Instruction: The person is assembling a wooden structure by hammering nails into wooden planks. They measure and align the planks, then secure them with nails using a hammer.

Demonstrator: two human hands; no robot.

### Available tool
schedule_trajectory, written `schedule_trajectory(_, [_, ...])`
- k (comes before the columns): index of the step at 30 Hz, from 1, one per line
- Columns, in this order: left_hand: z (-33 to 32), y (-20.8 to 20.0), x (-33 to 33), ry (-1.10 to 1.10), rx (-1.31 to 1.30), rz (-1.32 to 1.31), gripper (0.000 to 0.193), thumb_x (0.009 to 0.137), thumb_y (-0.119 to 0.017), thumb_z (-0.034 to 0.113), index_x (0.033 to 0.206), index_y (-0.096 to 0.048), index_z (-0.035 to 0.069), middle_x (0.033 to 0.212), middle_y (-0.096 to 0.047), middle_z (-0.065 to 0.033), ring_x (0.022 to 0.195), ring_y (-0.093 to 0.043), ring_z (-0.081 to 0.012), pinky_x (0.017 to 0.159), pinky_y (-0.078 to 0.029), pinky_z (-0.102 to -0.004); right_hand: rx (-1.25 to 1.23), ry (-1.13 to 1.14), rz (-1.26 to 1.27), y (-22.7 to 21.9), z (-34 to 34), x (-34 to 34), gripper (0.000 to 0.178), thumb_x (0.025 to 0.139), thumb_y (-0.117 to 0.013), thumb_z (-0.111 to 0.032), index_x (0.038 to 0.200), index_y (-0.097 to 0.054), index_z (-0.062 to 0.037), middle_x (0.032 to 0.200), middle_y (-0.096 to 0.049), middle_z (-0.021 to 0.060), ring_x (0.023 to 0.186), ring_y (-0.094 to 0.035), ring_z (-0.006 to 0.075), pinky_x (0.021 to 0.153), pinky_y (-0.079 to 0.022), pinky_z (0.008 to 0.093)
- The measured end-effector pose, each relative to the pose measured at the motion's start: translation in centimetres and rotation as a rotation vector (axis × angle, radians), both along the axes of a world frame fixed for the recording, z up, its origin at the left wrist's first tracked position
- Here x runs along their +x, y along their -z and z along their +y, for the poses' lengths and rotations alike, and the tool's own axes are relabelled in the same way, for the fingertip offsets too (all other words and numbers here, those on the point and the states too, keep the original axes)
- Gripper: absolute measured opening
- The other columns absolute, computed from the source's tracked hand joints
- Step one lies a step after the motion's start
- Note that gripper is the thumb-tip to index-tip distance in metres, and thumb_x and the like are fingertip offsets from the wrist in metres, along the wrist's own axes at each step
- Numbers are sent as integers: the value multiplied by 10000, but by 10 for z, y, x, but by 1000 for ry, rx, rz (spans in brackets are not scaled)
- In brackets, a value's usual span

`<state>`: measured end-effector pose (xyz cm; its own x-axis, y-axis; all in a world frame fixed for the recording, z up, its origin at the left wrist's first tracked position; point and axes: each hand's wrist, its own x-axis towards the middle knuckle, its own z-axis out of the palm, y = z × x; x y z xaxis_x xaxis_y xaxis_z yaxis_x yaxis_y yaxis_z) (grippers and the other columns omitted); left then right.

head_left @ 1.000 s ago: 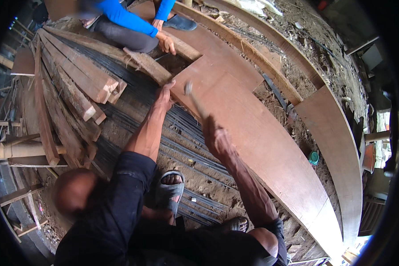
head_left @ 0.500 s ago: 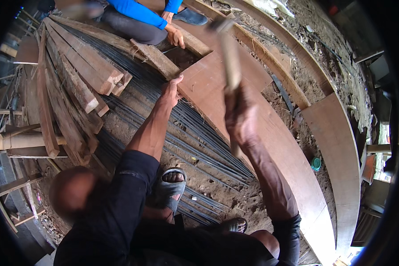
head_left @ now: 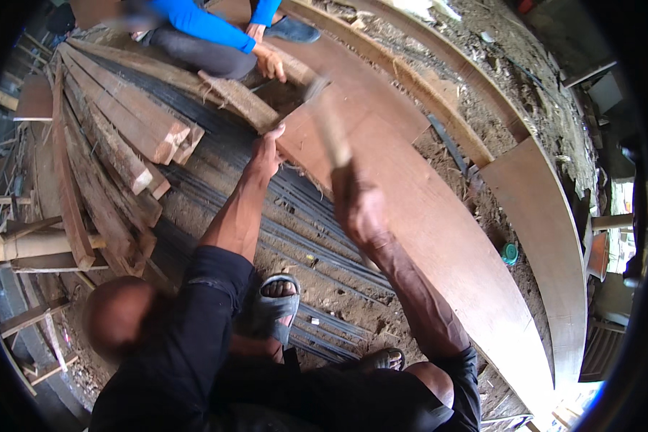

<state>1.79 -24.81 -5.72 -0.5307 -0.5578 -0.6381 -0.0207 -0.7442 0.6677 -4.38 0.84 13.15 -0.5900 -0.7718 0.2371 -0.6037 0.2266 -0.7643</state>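
My right hand (head_left: 361,209) is closed round the wooden handle of a hammer (head_left: 331,133). The hammer's blurred head is over the far end of a long curved plywood panel (head_left: 417,198), close to where it meets a timber frame; contact cannot be made out. At the panel's left edge, my left hand (head_left: 265,157) grips with the thumb on top and the other fingers mostly hidden. Just beyond that thumb ends a rough timber piece (head_left: 237,99) of the frame. A co-worker's hand (head_left: 270,63) rests by the frame's far side.
A co-worker in blue sleeves (head_left: 201,27) crouches at the far left. Stacked timber beams (head_left: 115,115) lie to the left, and dark metal rods (head_left: 288,223) run along the ground beneath the panel. A second curved panel (head_left: 547,216) and a green round object (head_left: 510,253) are at right.
The hammer has come down and to the left, its head now nearer the panel's far end. My left hand keeps its hold on the panel edge. The whole view has shifted slightly.
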Motion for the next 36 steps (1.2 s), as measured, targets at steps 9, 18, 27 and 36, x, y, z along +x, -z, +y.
schedule_trajectory(9, [0,9,1,-30,-31,-17,660,814,-775,378,1320,-500,56,1251,-565,-136,1135,-573,-288,908,-526,-473,-262,142,-44,-14,-8,-13,413,998,-551,-178,1317,-419,50,643,-620,134,489,-618,193,368,-475,361])
schedule_trajectory(18, [-1,3,-1,13,-42,54,663,815,-758,412,1321,-502,68,1256,-563,-115,1128,-569,-278,936,-488,-467,129,-122,1,28,-3,15,245,978,-523,-137,1152,-496,33,560,-574,208,473,-615,326,436,-487,454])
schedule_trajectory(27, [-4,13,-1,-25,-24,-11,647,794,-792,393,1296,-553,63,1186,-617,-110,1019,-616,-268,824,-534,-456,-145,110,-130,36,1,21,473,989,-522,-207,1350,-342,40,604,-557,87,495,-558,210,451,-505,336])
schedule_trajectory(36, [-3,10,2,-20,5,2,675,812,-778,402,1321,-503,54,1219,-575,-124,1038,-595,-268,845,-515,-454,-303,236,-260,16,8,2,470,1006,-543,-219,1364,-377,38,673,-631,109,521,-615,192,380,-470,391])
